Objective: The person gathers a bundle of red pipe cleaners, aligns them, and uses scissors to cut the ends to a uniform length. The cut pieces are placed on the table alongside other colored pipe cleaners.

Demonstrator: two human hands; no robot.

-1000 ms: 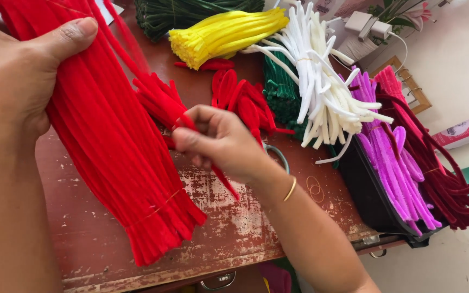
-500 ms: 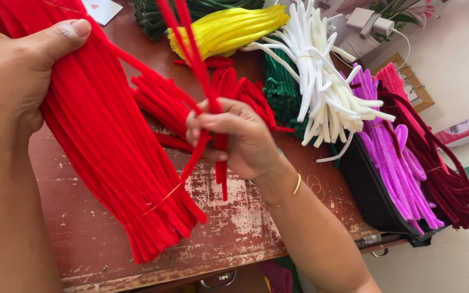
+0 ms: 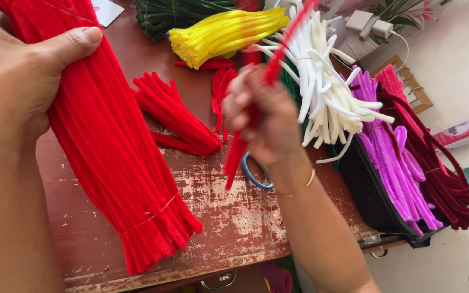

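Right hand (image 3: 264,122) grips 1 red pipe cleaner (image 3: 234,157), long axis steeply diagonal, right of the big red pipe-cleaner bundle (image 3: 115,152) clasped by left hand (image 3: 23,76).

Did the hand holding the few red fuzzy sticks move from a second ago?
Yes. The right hand with its few red sticks has lifted up and away, toward the white bundle, uncovering the small red pile on the table.
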